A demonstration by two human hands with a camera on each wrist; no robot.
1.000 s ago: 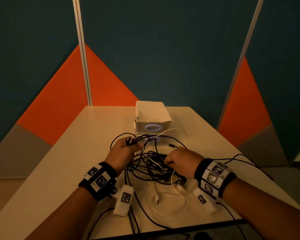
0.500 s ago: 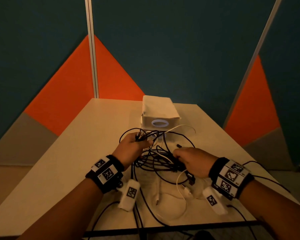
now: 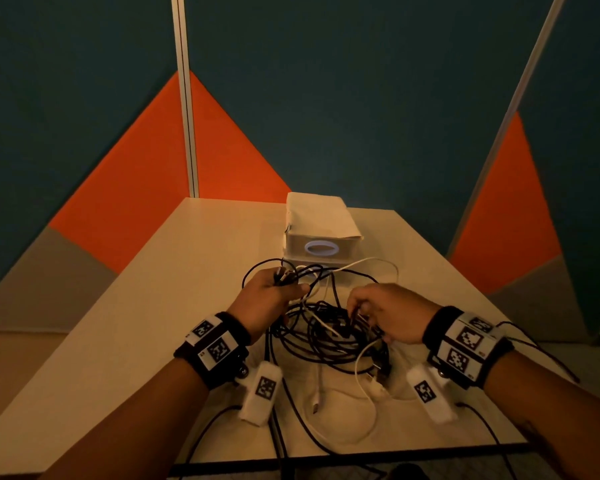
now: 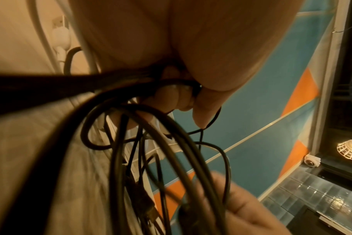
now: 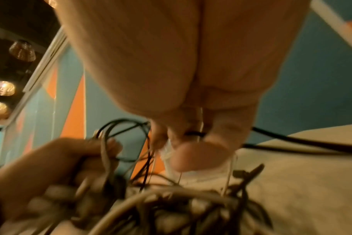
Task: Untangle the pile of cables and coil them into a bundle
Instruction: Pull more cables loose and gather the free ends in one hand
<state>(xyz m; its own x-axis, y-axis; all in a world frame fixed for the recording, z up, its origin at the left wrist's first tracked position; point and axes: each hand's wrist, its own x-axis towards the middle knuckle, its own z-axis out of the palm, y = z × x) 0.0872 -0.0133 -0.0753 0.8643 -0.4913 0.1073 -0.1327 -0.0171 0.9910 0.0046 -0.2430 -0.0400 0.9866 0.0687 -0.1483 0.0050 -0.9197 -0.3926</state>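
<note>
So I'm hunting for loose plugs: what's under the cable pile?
Under the cable pile lies the table; white leads with plugs trail out toward the near edge. Whatever sits beneath the dense middle is covered.

**Teal and orange panels around a pale table**

A pale table (image 3: 160, 306) stands in a corner of teal wall panels (image 3: 378, 98). Each panel carries an orange triangle (image 3: 146, 174) above a grey wedge (image 3: 45, 282) low down. Light metal strips (image 3: 186, 98) run between the panels. At the far end of the table sits a white box (image 3: 321, 223) with a glowing ring (image 3: 321, 248) on its near face. In the wrist views, woven pendant lamps (image 5: 3, 88) glow against a dark ceiling. The light is dim and warm.
</note>
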